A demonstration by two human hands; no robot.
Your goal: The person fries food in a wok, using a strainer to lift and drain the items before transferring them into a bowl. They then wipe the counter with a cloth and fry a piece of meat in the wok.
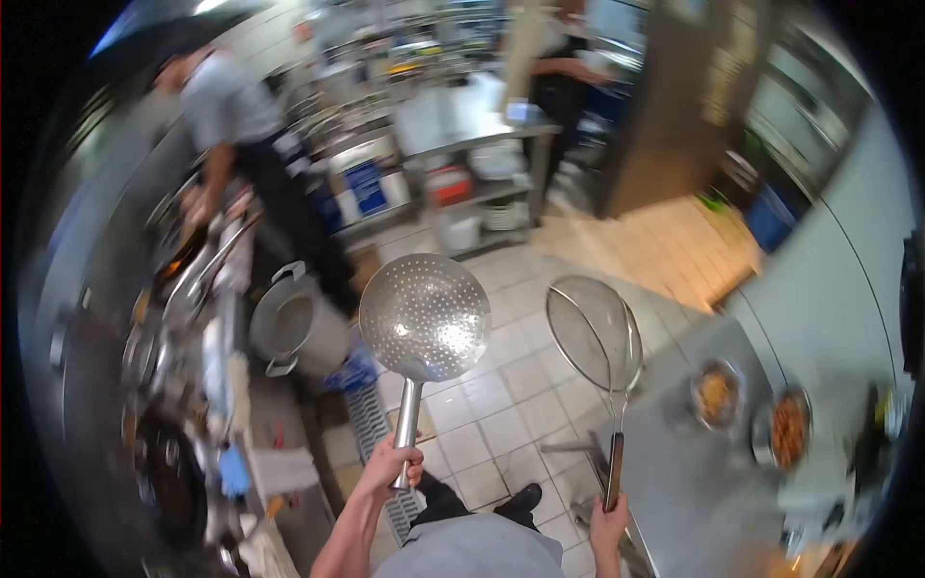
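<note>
My left hand (pixel 390 464) is wrapped round the metal handle of a large perforated skimmer (pixel 424 313), its round head raised and facing me. In my right hand (pixel 609 525) is the dark handle of a fine-mesh strainer (pixel 590 332), which also points up and away from me. The two tools are apart, with tiled floor showing between them. Both hands are closed in front of my body, and neither tool appears to carry any food.
Along the left runs a cooking line with pans (pixel 169 472); a large pot (pixel 294 323) stands beside it. One person (pixel 236 106) works there, another (pixel 559 77) at the back. On the right, a steel counter (pixel 674 472) bears two bowls of food (pixel 715 393).
</note>
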